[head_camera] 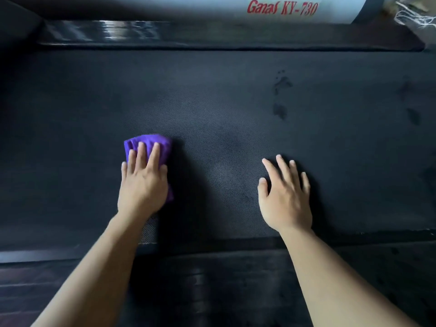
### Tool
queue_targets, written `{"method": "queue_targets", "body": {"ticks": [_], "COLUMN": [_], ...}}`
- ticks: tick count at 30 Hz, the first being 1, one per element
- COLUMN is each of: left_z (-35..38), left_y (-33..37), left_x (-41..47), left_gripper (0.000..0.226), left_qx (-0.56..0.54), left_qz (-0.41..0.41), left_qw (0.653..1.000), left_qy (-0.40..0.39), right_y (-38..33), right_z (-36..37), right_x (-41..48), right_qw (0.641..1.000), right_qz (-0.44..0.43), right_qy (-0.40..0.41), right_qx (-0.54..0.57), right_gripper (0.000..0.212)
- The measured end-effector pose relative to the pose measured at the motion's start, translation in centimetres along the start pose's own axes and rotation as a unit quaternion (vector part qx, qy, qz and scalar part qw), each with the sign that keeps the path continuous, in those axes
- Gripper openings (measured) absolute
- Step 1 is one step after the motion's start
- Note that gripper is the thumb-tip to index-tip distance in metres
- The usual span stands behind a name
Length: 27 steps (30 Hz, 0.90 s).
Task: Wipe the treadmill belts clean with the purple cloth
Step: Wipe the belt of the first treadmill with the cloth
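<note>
The black textured treadmill belt [224,95] fills most of the view. My left hand [142,182] lies flat on the bunched purple cloth [162,143] and presses it against the belt, left of centre, fingers straight. The cloth shows beyond my fingertips and beside my palm. My right hand [284,194] rests on the bare belt to the right, fingers spread and straight, holding nothing. Dark wet-looking spots [282,95] mark the belt farther off, up and to the right.
A glossy black side rail [165,34] borders the belt's far edge, with a white panel [283,7] lettered in red behind it. Another dark side rail [224,267] runs along the near edge under my forearms. More faint marks [412,114] lie at the far right.
</note>
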State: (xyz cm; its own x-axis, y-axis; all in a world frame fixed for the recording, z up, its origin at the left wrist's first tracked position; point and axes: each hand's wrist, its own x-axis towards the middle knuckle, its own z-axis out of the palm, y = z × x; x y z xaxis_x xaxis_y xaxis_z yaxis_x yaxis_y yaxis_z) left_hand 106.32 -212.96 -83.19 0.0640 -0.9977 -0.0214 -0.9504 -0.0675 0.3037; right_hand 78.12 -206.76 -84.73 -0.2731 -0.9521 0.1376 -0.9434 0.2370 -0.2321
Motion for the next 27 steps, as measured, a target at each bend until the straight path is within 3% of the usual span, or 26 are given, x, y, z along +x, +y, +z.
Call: {"method": "queue_targets", "body": {"ticks": [3,6,10,14,17,21,27], "left_z": [0.7,1.9,2.9,2.1,0.2,-2.5,-1.9], "left_y": [2.9,7.2,11.5,7.9,1.4,-6.6,-5.3], "left_x": [4.2,5.0,-0.2,-6.3,-7.9,-6.9,-1.4], "left_gripper": [0.057,0.059,0.059,0.06,0.064,0.065,0.058], "left_qx": [0.017,0.024,0.02,0.03,0.025,0.025,0.033], "left_qz": [-0.013,0.031,0.155,0.214,0.175,0.051,-0.02], "left_qw": [1.0,0.999,0.987,0.973,0.981,0.997,0.999], "left_qy": [0.007,-0.011,-0.042,-0.085,-0.081,-0.05,-0.014], "right_y": [0.0,0.1,0.1,0.0,-0.2,-0.3,-0.3], "right_z": [0.0,-0.1,-0.1,-0.3,-0.4,-0.6,-0.8], "right_x": [0.0,-0.1,0.0,0.0,0.0,0.0,-0.1], "right_qw": [1.0,1.0,1.0,1.0,1.0,1.0,1.0], "right_qz": [-0.002,-0.002,-0.003,-0.001,0.001,-0.001,-0.001], "right_qy": [0.001,-0.006,-0.012,-0.013,-0.009,-0.008,-0.013], "right_qx": [0.001,-0.003,0.002,0.0,0.005,0.018,0.019], "right_gripper": [0.054,0.054,0.051,0.051,0.055,0.057,0.057]}}
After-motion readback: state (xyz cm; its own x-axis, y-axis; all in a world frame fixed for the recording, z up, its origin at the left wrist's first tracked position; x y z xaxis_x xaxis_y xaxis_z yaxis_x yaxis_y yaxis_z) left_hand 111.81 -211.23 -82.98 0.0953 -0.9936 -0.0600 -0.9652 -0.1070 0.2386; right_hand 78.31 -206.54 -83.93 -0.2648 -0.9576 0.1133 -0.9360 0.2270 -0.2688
